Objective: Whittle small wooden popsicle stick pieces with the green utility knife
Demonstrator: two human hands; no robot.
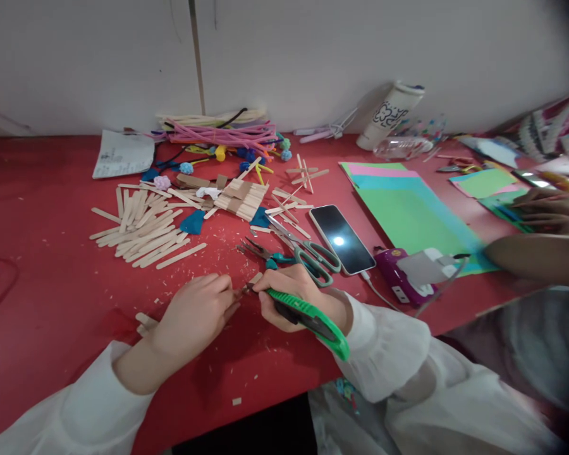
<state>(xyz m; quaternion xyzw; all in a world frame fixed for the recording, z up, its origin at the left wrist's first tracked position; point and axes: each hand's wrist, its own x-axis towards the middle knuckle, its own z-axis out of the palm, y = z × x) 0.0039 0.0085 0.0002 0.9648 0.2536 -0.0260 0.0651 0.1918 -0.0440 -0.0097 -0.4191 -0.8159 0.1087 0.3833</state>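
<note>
My right hand (289, 294) is closed round a green box cutter (322, 325), its handle end pointing toward me. The blade end meets a small wooden craft stick (255, 279), whose tip shows just past my right fingers. My left hand (196, 309) pinches the near part of that stick; most of it is hidden by my fingers. Beneath my left wrist lie a couple of other craft sticks (146, 322). Just beyond my right hand are teal-handled pliers (265, 253) and grey-green scissors (308, 249).
A pile of craft sticks (146, 227) lies left, near a taped stick panel (241, 198) and pink pipe cleaners (222, 134). A phone (342, 239), purple power adapter (403, 275) and coloured paper (408, 208) are right. Another person's hand (554, 212) works at far right. Shavings dot the red table (42, 253).
</note>
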